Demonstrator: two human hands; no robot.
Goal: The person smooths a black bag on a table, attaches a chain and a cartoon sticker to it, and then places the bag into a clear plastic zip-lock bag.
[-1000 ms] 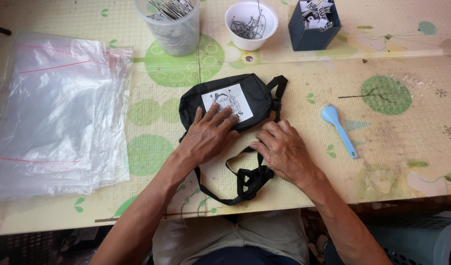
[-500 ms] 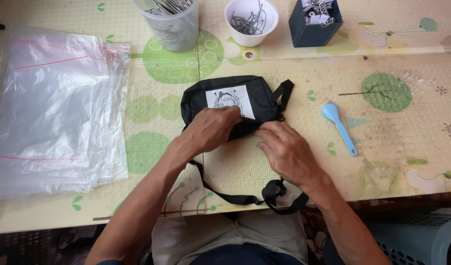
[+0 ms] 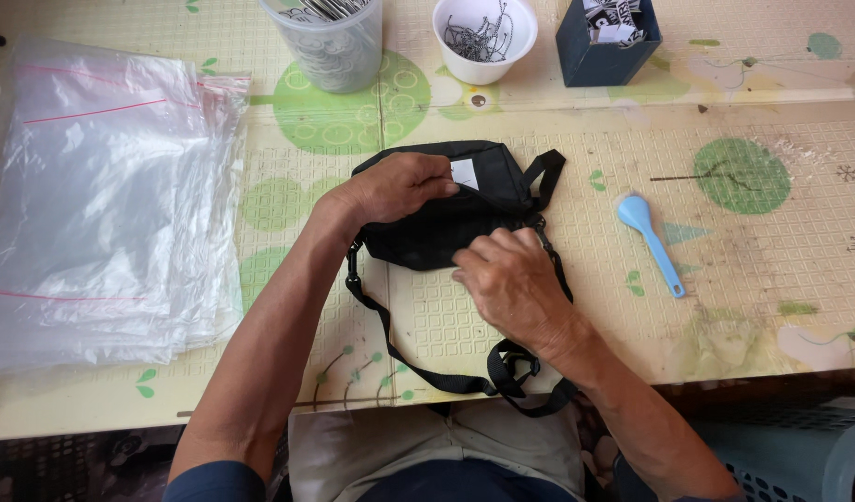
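A small black pouch bag (image 3: 446,228) lies on the patterned table mat, with a white card (image 3: 464,173) half tucked at its top. My left hand (image 3: 395,186) grips the bag's upper edge, fingers curled over it next to the card. My right hand (image 3: 513,284) rests on the bag's lower right edge, fingers bent against the fabric. The bag's black strap (image 3: 427,372) loops down over the table's front edge, its buckle (image 3: 511,364) near my right wrist.
A stack of clear plastic zip bags (image 3: 102,195) lies at the left. At the back stand a clear cup of metal pieces (image 3: 330,42), a white bowl of hooks (image 3: 483,37) and a dark blue box of cards (image 3: 606,37). A light blue spoon (image 3: 651,242) lies to the right.
The bag has been folded up so the white card is mostly hidden. My left hand moved up to its top edge; the strap has slid down over the table front.
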